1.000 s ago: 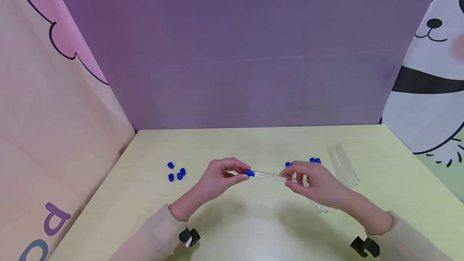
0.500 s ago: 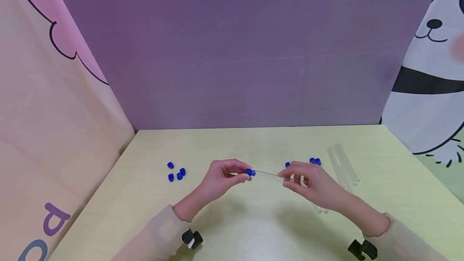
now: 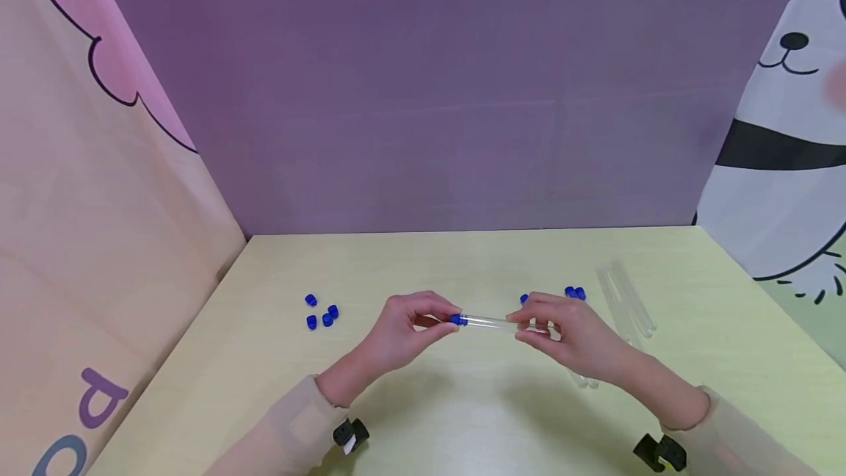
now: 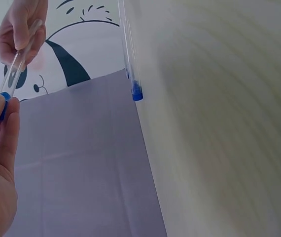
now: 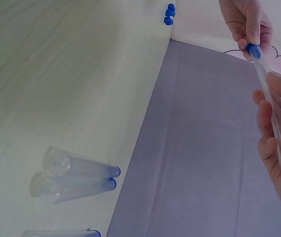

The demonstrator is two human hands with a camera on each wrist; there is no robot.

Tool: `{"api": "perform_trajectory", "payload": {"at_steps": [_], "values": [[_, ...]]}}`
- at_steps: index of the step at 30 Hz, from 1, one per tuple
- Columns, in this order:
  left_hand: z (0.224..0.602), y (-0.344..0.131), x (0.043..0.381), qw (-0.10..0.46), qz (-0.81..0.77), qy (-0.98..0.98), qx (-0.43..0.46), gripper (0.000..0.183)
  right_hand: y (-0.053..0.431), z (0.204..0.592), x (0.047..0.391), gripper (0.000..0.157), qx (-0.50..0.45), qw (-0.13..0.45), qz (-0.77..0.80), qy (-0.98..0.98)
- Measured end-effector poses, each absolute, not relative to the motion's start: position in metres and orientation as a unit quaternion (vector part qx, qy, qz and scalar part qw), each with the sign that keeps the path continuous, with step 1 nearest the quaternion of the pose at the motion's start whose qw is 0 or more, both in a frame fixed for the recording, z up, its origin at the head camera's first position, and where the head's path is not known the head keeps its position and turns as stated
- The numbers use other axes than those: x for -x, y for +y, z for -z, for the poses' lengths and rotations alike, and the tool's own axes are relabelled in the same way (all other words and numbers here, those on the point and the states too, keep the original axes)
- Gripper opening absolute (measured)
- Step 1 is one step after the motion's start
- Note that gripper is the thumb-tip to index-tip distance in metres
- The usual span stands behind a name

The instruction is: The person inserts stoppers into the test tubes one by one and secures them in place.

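A clear test tube (image 3: pixel 487 322) is held level above the table between my two hands. My left hand (image 3: pixel 413 329) pinches the blue cap (image 3: pixel 457 319) at the tube's left end between thumb and fingers. Further along, my right hand (image 3: pixel 571 333) grips the tube's body, its fingers curled round it in the right wrist view. The cap (image 5: pixel 253 50) sits on the tube's mouth there; how far down it is seated I cannot tell. Below the right hand lie several blue-capped tubes (image 5: pixel 81 187), partly hidden by that hand in the head view.
Several loose blue caps (image 3: pixel 327 319) lie on the left of the table (image 3: pixel 436 424). Clear tubes without visible caps (image 3: pixel 624 300) lie at the right. A purple backdrop (image 3: pixel 463 94) stands behind the table's far edge. Each sleeve carries a small black device (image 3: pixel 350 435).
The left fingers have shifted slightly on the cap. Cap and tube have changed tilt a little and now look more in line. The right hand has barely moved.
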State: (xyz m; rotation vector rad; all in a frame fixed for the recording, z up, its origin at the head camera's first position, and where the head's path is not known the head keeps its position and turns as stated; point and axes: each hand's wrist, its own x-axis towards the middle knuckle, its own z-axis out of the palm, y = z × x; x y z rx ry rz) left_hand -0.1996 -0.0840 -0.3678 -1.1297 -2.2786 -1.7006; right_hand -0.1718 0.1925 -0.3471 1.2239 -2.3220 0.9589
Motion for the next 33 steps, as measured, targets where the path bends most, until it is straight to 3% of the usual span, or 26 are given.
{"api": "perform_trajectory", "payload": {"at_steps": [10,25,33], "values": [[0.369,-0.086,0.199,0.050,0.549,-0.747,0.371,0.022,0.188,0.347,0.171,0.021,-0.423,0.175,-0.331,-0.825],[0.372,-0.087,0.206,0.006,0.539,-0.753,0.376,0.020,0.191,0.357,0.178,0.021,-0.412,0.213,-0.264,-0.846],[0.370,-0.091,0.211,-0.034,0.499,-0.784,0.368,0.025,0.191,0.354,0.177,0.018,-0.417,0.192,-0.247,-0.853]]}}
